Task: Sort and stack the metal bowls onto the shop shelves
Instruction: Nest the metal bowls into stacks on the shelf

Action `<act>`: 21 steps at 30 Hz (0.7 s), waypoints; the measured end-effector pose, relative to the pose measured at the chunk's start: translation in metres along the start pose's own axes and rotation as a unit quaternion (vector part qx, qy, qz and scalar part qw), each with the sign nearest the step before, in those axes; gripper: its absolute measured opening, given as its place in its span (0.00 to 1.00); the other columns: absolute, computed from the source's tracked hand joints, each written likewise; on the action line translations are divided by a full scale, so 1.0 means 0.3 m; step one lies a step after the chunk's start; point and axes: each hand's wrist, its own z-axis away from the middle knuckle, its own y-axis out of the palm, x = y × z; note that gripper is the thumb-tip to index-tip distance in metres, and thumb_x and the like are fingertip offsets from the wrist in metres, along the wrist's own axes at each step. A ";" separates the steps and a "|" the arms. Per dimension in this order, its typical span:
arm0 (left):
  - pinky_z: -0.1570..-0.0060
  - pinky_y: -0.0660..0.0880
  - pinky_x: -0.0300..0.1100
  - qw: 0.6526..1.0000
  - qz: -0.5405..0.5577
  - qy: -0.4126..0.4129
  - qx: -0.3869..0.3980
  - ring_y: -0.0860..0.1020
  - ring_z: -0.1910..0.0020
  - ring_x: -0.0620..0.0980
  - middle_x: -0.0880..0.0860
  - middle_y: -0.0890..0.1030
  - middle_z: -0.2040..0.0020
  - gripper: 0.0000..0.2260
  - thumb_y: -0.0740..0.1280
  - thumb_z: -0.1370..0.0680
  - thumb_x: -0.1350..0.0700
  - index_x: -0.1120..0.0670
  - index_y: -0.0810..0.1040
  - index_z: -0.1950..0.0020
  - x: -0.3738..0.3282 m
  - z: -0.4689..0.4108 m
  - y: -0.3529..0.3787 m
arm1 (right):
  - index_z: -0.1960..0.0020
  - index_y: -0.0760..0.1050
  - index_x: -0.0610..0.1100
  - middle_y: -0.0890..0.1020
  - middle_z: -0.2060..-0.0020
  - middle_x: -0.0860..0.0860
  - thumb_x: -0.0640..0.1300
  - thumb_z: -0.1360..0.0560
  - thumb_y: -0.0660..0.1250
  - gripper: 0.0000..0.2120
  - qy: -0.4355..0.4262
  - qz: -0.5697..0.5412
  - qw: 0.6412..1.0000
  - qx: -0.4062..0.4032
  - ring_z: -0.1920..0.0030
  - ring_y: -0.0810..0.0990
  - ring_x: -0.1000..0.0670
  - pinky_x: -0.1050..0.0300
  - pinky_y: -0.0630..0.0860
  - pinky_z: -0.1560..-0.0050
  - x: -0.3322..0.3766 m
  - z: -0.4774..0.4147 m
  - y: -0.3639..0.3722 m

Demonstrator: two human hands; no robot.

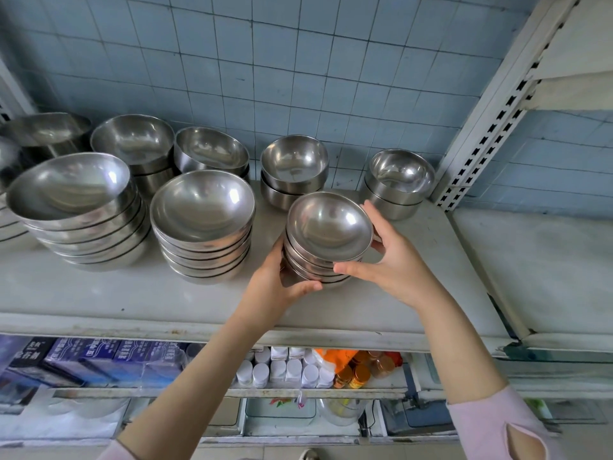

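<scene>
Placement looks to be the step in hand: both hands, left and right, are closed around a small bowl stack resting on or just above the shelf, right of the larger stacks. Next, probably settle it level, then let go.

text: white Chinese characters on blue cartons, lower shelf, left | too blurred to read | dark box at far left: pale characters, also illegible | bowls, bottle caps: no readable marks
</scene>
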 end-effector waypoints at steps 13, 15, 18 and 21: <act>0.34 0.70 0.46 0.995 -0.055 -0.059 -0.059 0.72 0.32 0.49 0.51 0.74 0.32 0.45 0.77 0.37 0.43 0.55 0.61 0.25 -0.021 0.128 -0.055 | 0.19 0.45 0.58 0.58 0.27 0.69 0.55 0.40 0.83 0.62 -0.009 -0.057 0.990 0.125 0.26 0.60 0.67 0.58 0.58 0.23 0.027 -0.040 0.047; 0.38 0.72 0.40 0.994 -0.058 -0.080 -0.045 0.74 0.35 0.49 0.51 0.74 0.33 0.44 0.73 0.39 0.40 0.56 0.64 0.27 -0.039 0.174 -0.078 | 0.20 0.44 0.57 0.54 0.23 0.63 0.52 0.38 0.82 0.60 -0.016 -0.082 0.990 0.110 0.24 0.58 0.64 0.60 0.61 0.25 0.012 -0.026 0.036; 0.51 0.75 0.29 0.995 -0.068 -0.069 -0.019 0.79 0.46 0.40 0.43 0.80 0.43 0.31 0.70 0.38 0.39 0.50 0.75 0.39 -0.092 0.250 -0.136 | 0.19 0.47 0.55 0.55 0.21 0.57 0.51 0.35 0.81 0.56 -0.029 -0.128 0.990 0.056 0.24 0.59 0.60 0.62 0.65 0.28 -0.026 -0.006 0.010; 0.53 0.78 0.32 0.998 -0.053 -0.027 0.004 0.81 0.52 0.37 0.41 0.83 0.50 0.24 0.70 0.38 0.38 0.46 0.77 0.45 -0.203 0.288 -0.167 | 0.20 0.53 0.55 0.62 0.23 0.58 0.63 0.44 0.82 0.61 -0.030 -0.169 0.985 -0.002 0.26 0.64 0.60 0.66 0.70 0.34 -0.064 -0.008 -0.027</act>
